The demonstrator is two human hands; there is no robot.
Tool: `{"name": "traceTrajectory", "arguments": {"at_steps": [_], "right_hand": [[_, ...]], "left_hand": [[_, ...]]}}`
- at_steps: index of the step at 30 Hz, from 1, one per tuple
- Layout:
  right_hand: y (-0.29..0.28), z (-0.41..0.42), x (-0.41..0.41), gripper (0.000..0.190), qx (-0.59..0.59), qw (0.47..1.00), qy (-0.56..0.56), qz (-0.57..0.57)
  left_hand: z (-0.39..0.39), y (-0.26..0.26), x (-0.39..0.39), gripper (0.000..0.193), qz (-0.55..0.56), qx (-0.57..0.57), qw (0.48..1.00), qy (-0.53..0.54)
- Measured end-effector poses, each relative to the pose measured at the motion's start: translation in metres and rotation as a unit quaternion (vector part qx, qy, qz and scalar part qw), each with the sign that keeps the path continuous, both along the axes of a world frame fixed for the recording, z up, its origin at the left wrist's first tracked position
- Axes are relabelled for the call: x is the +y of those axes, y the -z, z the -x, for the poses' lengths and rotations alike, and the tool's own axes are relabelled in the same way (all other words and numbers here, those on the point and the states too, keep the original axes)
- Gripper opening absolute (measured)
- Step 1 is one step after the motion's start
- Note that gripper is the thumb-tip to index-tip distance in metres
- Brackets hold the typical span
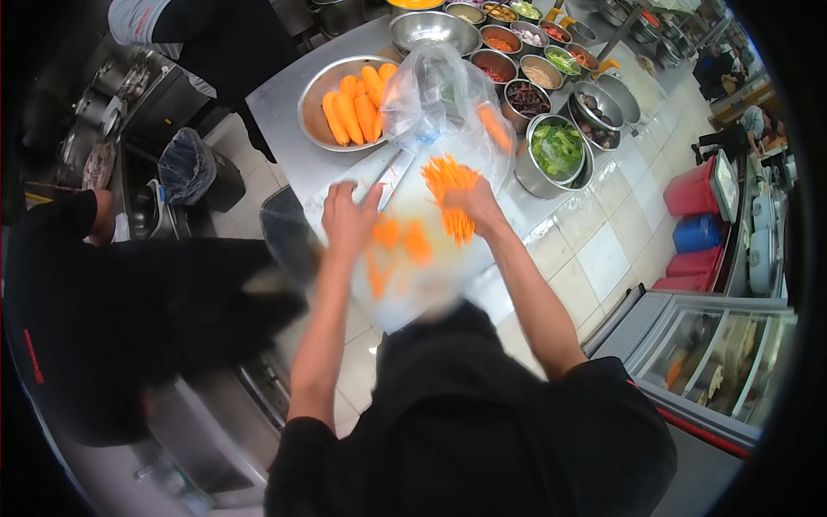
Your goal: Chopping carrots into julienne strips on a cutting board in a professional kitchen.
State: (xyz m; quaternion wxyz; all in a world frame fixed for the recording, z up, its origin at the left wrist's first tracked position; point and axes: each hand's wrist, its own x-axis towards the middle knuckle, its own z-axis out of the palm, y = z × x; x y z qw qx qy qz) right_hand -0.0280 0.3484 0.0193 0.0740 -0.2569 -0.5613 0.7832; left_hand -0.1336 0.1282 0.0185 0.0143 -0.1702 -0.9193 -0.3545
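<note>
A bundle of carrot strips (450, 187) is held in my right hand (473, 205), above the right side of a whitish cutting board (426, 278). My left hand (351, 216), fingers spread, is over the board's left edge, close to a knife blade (397, 176); whether it touches the knife I cannot tell. Loose carrot pieces (413, 240), blurred, lie on the board between my hands. Beyond them stands a clear plastic bag (446, 97) with a carrot (495, 128) at its right side. Peeled whole carrots (354, 110) fill a steel bowl (310, 132) at the back left.
Steel containers of cut ingredients (528, 98) and a pot of green leaves (557, 150) line the table's right side. A wide steel bowl (434, 32) stands behind the bag. Co-workers in black stand at the left (97, 310) and back left (219, 52). A lined bin (200, 169) is left.
</note>
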Motion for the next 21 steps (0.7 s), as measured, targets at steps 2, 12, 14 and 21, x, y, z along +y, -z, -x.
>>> {"name": "traceTrajectory", "arguments": {"at_steps": [2,12,14,21], "right_hand": [[-0.017,0.028,0.02,0.045,0.028,0.999,-0.005,0.028],[0.033,0.127,0.11,0.041,0.045,0.984,0.006,0.171],[0.039,0.119,0.122,0.044,0.019,0.993,0.002,0.121],[0.044,0.096,0.147,0.063,-0.222,0.841,0.143,-0.473]], "left_hand": [[0.026,-0.016,0.046,0.058,-0.08,-0.032,0.996,-0.012],[0.079,0.0,0.155,0.03,-0.127,-0.09,0.986,-0.065],[0.08,0.007,0.152,0.024,-0.157,-0.057,0.983,-0.072],[0.056,-0.027,0.147,0.018,-0.243,-0.082,0.966,-0.035]]}}
